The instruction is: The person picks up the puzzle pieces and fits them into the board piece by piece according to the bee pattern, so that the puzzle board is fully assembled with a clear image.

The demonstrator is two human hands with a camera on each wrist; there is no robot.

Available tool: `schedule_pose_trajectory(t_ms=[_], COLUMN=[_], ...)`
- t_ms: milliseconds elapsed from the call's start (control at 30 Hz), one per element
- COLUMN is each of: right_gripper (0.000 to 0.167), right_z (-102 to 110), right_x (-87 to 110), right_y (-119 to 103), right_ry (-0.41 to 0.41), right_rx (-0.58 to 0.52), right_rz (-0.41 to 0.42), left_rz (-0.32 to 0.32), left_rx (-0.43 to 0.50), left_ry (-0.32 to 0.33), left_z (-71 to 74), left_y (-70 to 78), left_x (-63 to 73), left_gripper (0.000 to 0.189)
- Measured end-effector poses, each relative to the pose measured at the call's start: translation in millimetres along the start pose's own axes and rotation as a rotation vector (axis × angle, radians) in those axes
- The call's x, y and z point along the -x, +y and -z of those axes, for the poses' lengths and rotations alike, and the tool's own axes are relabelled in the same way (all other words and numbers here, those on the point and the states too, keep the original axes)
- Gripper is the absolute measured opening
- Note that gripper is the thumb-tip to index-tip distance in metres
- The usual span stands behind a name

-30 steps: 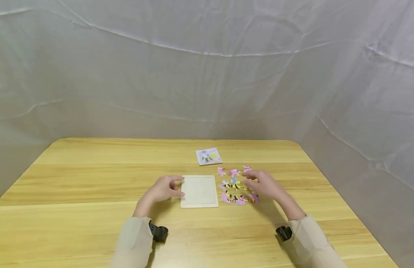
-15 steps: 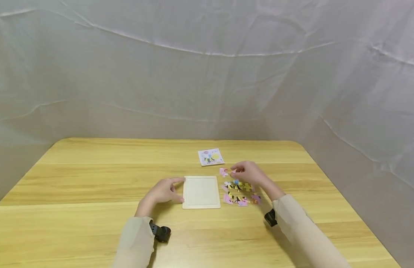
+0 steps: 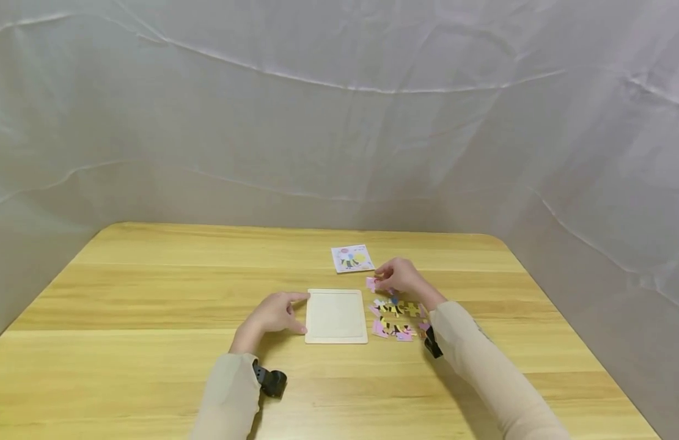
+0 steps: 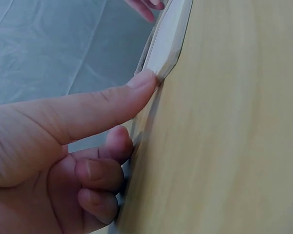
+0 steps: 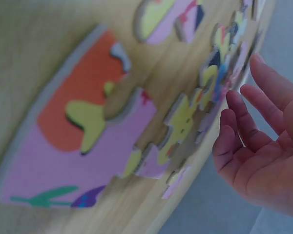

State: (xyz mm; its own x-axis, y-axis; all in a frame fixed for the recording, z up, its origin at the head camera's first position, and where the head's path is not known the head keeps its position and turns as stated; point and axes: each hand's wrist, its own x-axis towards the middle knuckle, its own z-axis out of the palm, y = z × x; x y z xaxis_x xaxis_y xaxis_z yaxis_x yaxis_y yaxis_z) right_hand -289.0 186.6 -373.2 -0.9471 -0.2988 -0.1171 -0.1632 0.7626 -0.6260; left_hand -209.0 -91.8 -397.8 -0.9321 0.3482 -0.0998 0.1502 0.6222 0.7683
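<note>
A pale, square wooden puzzle tray lies flat on the table. My left hand is at its left side, the straight index finger near the far corner and the thumb touching the near one. Its other fingers are bent under the palm. My right hand reaches over the back row of jigsaw pieces, its fingertips beside a pink corner piece; I cannot make out a piece lifted between them. In the right wrist view its fingers are loosely bent. Bee-patterned pieces lie in rows right of the tray, partly hidden by the hand.
A small printed card with a bee picture lies behind the tray. The wooden table is bordered at the back and right by a grey cloth. An orange-and-pink corner piece looms close in the right wrist view.
My right hand has moved left and away from me, from the right side of the pieces to the back-left corner piece. My left hand stays by the tray. The view has shifted slightly.
</note>
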Motion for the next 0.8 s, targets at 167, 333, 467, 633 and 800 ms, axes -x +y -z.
schedule_pose_trajectory(t_ms=[167,333,467,633,800], right_gripper=[0.031,0.029,0.025,0.02,0.021], right_z=[-3.2,-4.8,-5.1,-5.3,-5.0], right_x=[-3.9,-5.3,-6.5,-8.5,-9.0], right_y=[4.3,5.0,4.4,3.8,1.3], right_ry=[0.007,0.015,0.014,0.021,0.016], right_rx=[0.004,0.027,0.041,0.055,0.016], right_rz=[-0.016,-0.015,-0.01,-0.028,-0.068], left_rz=[0.005,0.001,0.004,0.013,0.021], left_rx=[-0.005,-0.009,-0.012,-0.03,-0.04], left_ry=[-0.005,-0.013,-0.016,-0.004,0.004], left_z=[0.3,1.2,1.3,0.5,-1.1], left_y=[0.2,1.5,3.1,6.8,8.4], left_x=[-0.5,-0.3,0.0,1.3,1.4], left_gripper=[0.067,0.067,0.067,0.068,0.068])
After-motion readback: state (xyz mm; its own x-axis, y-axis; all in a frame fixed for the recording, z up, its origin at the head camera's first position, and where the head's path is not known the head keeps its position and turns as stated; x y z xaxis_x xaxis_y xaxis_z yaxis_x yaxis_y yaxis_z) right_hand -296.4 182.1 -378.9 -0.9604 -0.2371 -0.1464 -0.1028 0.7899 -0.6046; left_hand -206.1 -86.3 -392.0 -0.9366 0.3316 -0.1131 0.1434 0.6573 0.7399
